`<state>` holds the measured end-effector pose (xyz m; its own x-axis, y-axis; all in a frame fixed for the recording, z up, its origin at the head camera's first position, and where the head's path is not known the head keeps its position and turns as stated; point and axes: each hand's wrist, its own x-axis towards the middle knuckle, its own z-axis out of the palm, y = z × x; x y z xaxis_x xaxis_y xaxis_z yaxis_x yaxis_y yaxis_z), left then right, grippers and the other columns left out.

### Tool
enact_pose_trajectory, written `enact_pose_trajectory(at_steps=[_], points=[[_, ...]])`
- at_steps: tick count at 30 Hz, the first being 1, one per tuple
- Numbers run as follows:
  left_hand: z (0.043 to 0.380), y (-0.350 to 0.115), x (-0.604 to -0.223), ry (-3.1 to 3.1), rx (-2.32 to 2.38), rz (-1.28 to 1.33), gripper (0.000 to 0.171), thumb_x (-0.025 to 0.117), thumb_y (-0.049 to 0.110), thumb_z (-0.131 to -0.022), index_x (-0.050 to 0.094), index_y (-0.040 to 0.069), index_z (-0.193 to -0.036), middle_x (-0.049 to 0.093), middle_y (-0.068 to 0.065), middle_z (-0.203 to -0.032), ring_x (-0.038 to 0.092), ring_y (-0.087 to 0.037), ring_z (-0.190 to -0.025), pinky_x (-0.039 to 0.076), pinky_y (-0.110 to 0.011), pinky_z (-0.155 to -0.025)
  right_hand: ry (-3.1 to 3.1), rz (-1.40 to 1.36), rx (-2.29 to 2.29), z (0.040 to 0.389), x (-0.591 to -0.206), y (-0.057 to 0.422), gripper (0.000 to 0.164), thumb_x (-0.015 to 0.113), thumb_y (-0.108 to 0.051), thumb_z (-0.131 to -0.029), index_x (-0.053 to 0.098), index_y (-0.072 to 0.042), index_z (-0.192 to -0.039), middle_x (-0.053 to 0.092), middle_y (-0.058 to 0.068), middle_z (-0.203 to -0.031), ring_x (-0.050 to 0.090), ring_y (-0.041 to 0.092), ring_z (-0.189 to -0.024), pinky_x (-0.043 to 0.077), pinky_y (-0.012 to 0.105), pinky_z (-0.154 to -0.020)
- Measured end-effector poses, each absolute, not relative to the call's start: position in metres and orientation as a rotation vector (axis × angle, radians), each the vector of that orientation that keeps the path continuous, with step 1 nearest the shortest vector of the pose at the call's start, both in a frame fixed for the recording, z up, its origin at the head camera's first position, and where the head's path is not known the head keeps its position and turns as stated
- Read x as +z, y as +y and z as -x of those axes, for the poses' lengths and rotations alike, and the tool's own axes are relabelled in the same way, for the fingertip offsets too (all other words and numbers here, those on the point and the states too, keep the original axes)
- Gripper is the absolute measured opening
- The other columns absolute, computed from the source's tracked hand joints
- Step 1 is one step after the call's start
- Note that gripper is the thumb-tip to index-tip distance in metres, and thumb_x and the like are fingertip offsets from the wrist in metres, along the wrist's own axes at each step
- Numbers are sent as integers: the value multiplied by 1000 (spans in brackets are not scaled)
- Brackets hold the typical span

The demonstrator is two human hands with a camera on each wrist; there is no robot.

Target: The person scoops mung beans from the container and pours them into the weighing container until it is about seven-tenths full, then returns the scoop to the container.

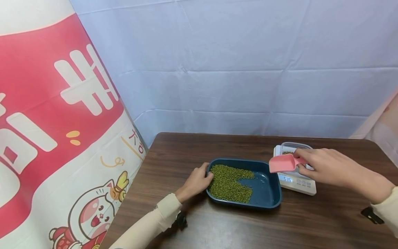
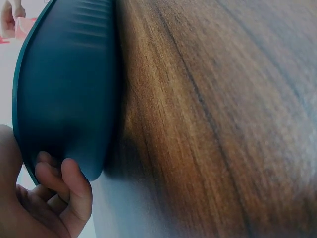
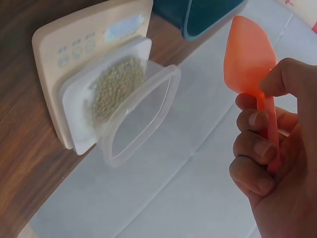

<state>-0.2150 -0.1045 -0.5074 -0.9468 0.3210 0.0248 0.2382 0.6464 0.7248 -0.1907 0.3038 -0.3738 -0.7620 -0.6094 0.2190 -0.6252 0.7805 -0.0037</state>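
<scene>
A dark blue rectangular tray (image 1: 262, 190) holds green mung beans (image 1: 228, 183), heaped toward its left, with bare bottom showing on the right. My left hand (image 1: 196, 181) grips the tray's left end; in the left wrist view its curled fingers (image 2: 77, 186) lie against the outer wall. My right hand (image 1: 326, 166) holds a pink scoop (image 1: 283, 163) by the handle, above the tray's right edge and the scale. No beans show in the scoop. Under it stands a white kitchen scale (image 1: 298, 186) bearing a clear plastic container (image 3: 174, 74) with some beans (image 3: 116, 87) inside.
The scale's display (image 1: 285, 178) is lit with digits. Everything stands on a dark wooden table (image 1: 174, 155). A pale cloth (image 1: 217, 86) hangs behind it, and a red and white printed cloth (image 1: 40, 86) hangs at the left.
</scene>
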Motion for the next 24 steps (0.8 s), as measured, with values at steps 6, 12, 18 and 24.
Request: enact_pose_trajectory(at_steps=[6,12,18,24], points=[[216,-105,-509,2753,1191,-474,44,43,23,-100,41,9,-142,54,0,-53,46,-12,-32,42,-24,-30,-2791,-1008,119,186,-381,295,26,73,-23,-78,58,-16,-98,44,-14,-70,31,0,-48,28,19,-41],[216,-104,-506,2751,1193,-477,44,43,23,-100,41,9,-141,53,-1,-52,47,-13,-32,43,-24,-31,-2786,-1032,114,184,-388,289,24,73,-23,-77,58,-17,-95,45,-13,-70,32,1,-49,28,19,-41],[215,-104,-507,2747,1190,-475,45,43,23,-100,39,8,-143,52,-1,-51,46,-13,-32,43,-25,-31,-2780,-1055,106,183,-393,286,22,74,-24,-77,59,-20,-92,51,-13,-75,35,1,-52,31,20,-43],[216,-104,-507,2763,1199,-488,45,44,21,-99,41,6,-141,54,0,-54,47,-12,-33,44,-24,-32,-2795,-1089,111,184,-398,281,19,74,-25,-77,58,-24,-88,53,-15,-75,37,2,-54,34,20,-47]])
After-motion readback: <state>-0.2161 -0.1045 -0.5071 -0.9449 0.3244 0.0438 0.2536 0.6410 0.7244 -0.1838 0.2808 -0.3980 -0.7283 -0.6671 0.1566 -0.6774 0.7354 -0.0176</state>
